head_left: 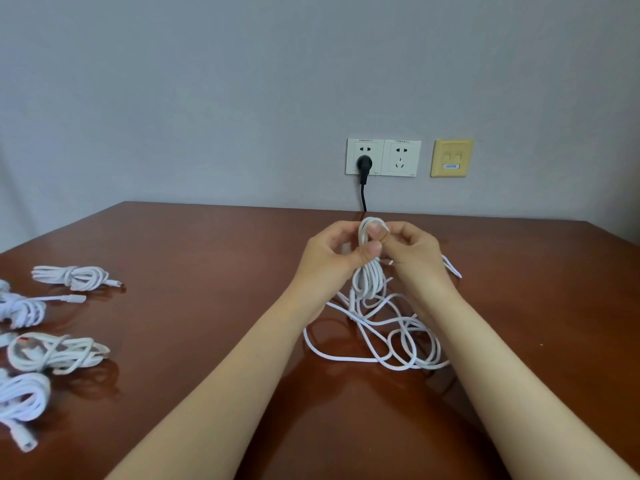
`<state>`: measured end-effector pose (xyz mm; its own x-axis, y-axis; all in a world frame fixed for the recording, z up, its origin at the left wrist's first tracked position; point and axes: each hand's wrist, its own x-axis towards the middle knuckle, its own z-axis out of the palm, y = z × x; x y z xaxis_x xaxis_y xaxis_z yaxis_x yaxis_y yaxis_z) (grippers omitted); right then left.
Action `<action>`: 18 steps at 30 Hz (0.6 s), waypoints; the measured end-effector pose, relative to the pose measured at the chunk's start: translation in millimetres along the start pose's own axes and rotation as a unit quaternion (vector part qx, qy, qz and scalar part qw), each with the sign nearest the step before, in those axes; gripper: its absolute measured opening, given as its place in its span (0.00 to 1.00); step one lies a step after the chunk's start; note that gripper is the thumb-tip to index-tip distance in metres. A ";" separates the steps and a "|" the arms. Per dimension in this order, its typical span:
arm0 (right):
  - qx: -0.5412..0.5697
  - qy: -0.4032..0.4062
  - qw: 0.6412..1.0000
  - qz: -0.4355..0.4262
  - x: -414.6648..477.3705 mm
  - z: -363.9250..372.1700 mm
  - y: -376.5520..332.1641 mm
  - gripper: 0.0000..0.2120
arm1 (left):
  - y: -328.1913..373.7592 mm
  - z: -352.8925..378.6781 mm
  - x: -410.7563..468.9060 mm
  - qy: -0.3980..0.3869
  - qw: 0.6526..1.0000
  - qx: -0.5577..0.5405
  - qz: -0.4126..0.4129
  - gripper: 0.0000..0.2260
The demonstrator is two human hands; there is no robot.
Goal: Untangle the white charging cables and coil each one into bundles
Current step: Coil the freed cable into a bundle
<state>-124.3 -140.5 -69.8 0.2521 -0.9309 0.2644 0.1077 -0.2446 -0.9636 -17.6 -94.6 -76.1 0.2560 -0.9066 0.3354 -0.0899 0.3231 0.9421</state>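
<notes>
Both left hand (332, 252) and right hand (414, 252) are pinching a cable (369, 282) at its top. Limp and light, it is likely needing that hold.

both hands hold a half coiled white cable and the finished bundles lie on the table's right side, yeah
No: the finished bundles lie on the left of the table, as the head view shows. The left hand and right hand do hold the half-coiled cable.

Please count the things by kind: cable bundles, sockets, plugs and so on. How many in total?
Finished cable bundles: 4 (left-edge scraps unclear)
Half-coiled cable: 1
White wall sockets: 2
Yellow wall plate: 1
Black plug: 1
Total: 9
</notes>
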 end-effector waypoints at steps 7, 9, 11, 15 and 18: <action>0.051 -0.110 0.993 0.014 -4.8 0.7 -2.3 0.11 | 4.4 -4.4 -1.1 0.040 0.993 -0.110 -0.033 0.07; -0.002 -0.069 0.998 0.001 -3.1 2.8 -0.2 0.10 | 5.1 -4.2 -2.4 0.045 0.997 -0.060 -0.023 0.07; -0.014 -0.060 0.998 0.004 -2.8 5.3 -1.0 0.10 | 7.8 -3.7 -5.0 0.043 0.998 -0.033 -0.025 0.07; 0.002 -0.056 0.998 0.024 -7.5 13.2 -5.3 0.06 | 15.6 -13.4 -9.8 0.053 0.997 -0.032 -0.049 0.04; -0.035 -0.041 0.999 -0.003 -12.3 30.1 -9.9 0.05 | 22.8 -27.3 -10.7 0.097 0.994 -0.010 -0.046 0.07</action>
<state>-99.6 -118.5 -62.4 0.3302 -0.9047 0.2692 0.0434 -0.2703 -0.9618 3.9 -70.1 -58.3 0.4435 -0.8638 0.2392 -0.0381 0.2484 0.9679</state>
